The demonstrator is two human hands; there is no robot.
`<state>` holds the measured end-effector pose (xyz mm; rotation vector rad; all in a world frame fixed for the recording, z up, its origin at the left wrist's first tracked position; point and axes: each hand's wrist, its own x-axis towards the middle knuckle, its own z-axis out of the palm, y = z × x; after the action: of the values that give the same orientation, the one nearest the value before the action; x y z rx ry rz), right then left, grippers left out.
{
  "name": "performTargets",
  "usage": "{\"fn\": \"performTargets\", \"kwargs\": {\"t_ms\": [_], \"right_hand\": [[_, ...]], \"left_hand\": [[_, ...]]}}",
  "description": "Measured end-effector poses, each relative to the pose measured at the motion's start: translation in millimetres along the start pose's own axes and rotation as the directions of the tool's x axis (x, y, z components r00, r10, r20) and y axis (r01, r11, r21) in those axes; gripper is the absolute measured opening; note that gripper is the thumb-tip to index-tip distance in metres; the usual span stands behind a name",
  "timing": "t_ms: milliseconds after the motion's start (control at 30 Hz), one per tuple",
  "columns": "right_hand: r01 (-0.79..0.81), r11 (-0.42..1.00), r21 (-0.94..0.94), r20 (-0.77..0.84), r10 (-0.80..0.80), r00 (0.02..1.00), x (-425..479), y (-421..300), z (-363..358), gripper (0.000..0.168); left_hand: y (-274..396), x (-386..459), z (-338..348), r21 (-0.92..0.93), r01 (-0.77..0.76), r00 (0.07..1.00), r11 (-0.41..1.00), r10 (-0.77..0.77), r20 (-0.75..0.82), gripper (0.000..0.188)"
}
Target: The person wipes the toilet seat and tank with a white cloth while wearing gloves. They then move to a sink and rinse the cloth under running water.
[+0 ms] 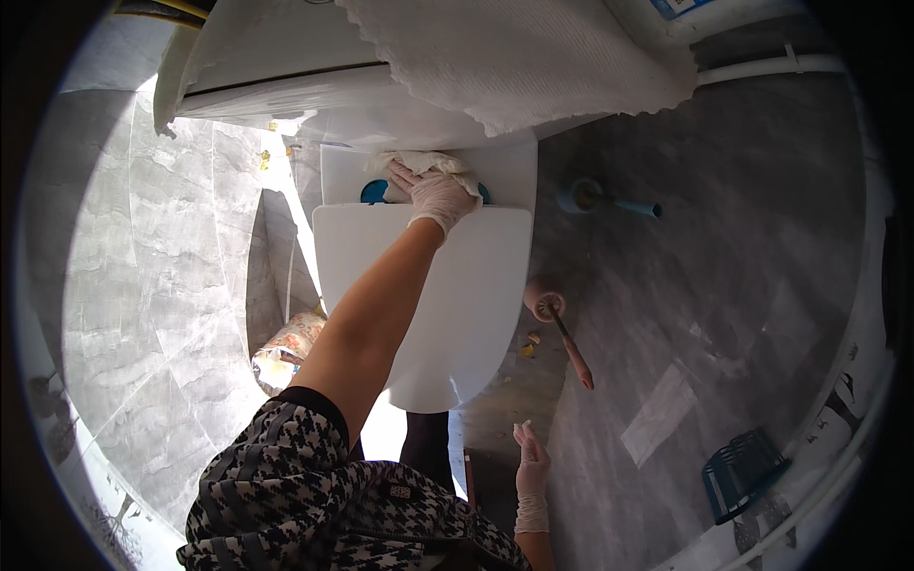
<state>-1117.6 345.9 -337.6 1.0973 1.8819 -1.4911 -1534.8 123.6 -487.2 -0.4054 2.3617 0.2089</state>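
Note:
My left hand (446,196), in a thin white glove, reaches across the lowered white toilet lid (428,285). Its fingers press a crumpled white cloth (423,160) onto the ledge behind the lid's hinge edge. Blue parts (373,191) show on both sides of the cloth and hand. At the lower right hangs my right hand (532,471), also gloved, beside the toilet's front. It is seen edge-on, with a slight gap at the fingertips and nothing visible in it.
A white cistern (285,93) stands behind the lid, with a textured white cloth (528,57) draped over it. To the right are a blue toilet brush (639,208), a pink toilet brush (571,350) and a teal basket (742,475). A floral-patterned bag (296,335) lies left.

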Motion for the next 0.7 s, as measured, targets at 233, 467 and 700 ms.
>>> {"fn": "performTargets", "kwargs": {"t_ms": [233,467,700], "right_hand": [[0.021,0.991,0.129,-0.075,-0.012,0.997,4,47,-38,0.042],[-0.004,0.987,0.162,-0.035,0.010,0.999,16,46,-34,0.043],[-0.024,0.979,0.204,-0.131,0.052,0.990,16,70,-59,0.045]], "left_hand": [[56,2,8,-0.049,0.047,0.992,0.998,-0.041,0.117,0.079],[115,5,60,0.110,-0.089,0.987,0.990,0.103,-0.123,0.096],[133,-2,51,0.302,-0.367,0.929,0.880,0.366,0.063,0.085]]}}
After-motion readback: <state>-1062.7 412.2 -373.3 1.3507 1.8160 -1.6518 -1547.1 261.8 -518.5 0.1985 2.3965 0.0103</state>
